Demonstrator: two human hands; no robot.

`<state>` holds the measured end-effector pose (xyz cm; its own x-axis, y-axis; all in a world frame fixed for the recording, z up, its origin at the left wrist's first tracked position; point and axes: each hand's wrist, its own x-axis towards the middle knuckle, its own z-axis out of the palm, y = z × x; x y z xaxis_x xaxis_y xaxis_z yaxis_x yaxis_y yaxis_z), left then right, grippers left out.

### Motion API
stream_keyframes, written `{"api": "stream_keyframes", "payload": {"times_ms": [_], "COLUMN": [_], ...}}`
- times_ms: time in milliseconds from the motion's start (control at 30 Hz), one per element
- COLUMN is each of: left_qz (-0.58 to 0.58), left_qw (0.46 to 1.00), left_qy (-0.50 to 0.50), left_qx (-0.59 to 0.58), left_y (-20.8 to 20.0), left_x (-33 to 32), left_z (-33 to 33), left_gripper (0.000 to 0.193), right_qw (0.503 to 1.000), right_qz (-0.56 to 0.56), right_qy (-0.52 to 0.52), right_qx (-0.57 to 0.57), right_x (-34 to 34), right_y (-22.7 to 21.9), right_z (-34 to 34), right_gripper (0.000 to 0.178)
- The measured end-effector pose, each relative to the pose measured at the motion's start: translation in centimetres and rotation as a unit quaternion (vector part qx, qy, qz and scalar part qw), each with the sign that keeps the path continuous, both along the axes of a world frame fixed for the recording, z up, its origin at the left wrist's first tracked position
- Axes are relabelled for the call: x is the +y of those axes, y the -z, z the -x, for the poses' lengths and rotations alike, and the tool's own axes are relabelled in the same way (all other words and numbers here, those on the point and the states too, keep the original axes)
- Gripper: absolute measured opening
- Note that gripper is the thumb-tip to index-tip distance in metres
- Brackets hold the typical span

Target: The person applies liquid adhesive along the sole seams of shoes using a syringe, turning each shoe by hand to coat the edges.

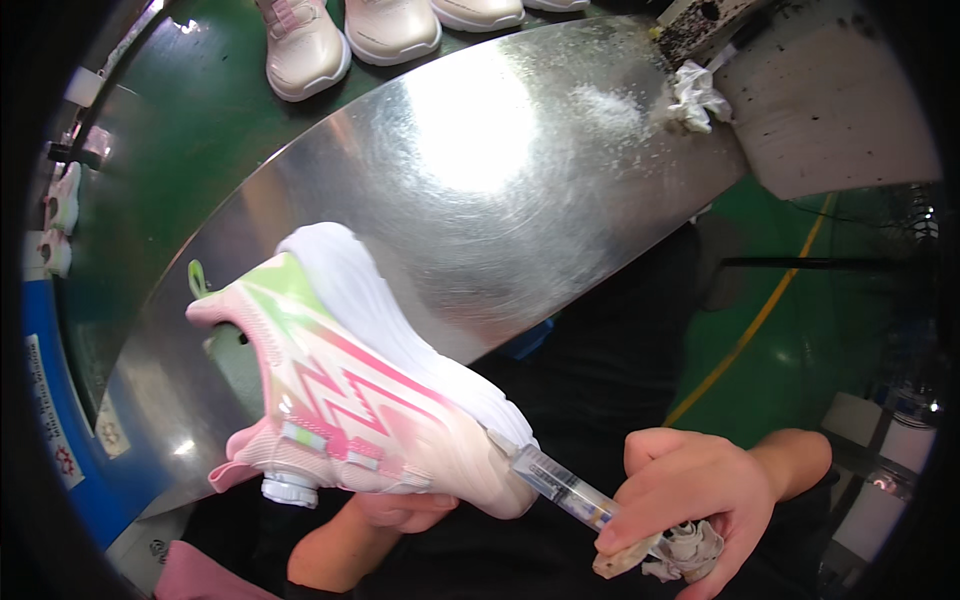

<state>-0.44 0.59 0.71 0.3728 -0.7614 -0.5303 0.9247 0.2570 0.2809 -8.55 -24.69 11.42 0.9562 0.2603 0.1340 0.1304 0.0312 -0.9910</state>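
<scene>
A pink, white and green sneaker (pixel 400 430) lies tilted on its side in the air, its white sole turned up and to the right. My left hand (pixel 395 512) grips it from below near the toe; most of its fingers are hidden behind the upper. My right hand (pixel 690 485) is closed around a clear syringe (pixel 566 488), whose tip touches the seam between sole and upper at the toe. Crumpled tissue (pixel 690 552) is also tucked in the right hand's fingers. A white round dial (pixel 290 488) sits on the shoe's tongue side.
A shiny metal tabletop (pixel 420 240) with a curved edge spreads beyond the shoe. Several light-coloured sneakers (pixel 390 30) stand in a row on the green surface at the back. Another crumpled tissue (pixel 697 97) lies by a stained metal box (pixel 830 110). A blue panel (pixel 60 400) is at the left.
</scene>
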Motion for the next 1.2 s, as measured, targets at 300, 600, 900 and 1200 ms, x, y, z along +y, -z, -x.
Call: {"api": "stream_keyframes", "payload": {"times_ms": [300, 600, 900, 1200], "left_qz": [0.098, 0.184, 0.204, 0.239], "left_qw": [0.993, 0.983, 0.978, 0.97], "left_qy": [0.046, 0.005, -0.007, 0.008], "left_qx": [0.042, 0.019, 0.031, 0.038], "left_y": [0.3, -0.2, 0.5, -0.2], "left_x": [-4.6, -8.0, -9.3, -9.6], "left_z": [-1.3, -2.3, -2.6, -3.2], "left_gripper": [0.071, 0.076, 0.074, 0.053], "right_qw": [0.997, 0.981, 0.961, 0.858], "right_qz": [0.022, 0.162, 0.226, 0.444], "right_qy": [0.069, 0.059, 0.093, 0.16], "right_qx": [0.024, -0.086, -0.133, -0.202], "right_x": [-0.7, -1.4, -0.1, 1.5], "right_y": [-2.6, -3.8, -3.2, -0.3], "right_z": [4.3, 3.4, 3.1, 2.8], "right_gripper": [0.035, 0.067, 0.058, 0.032]}}
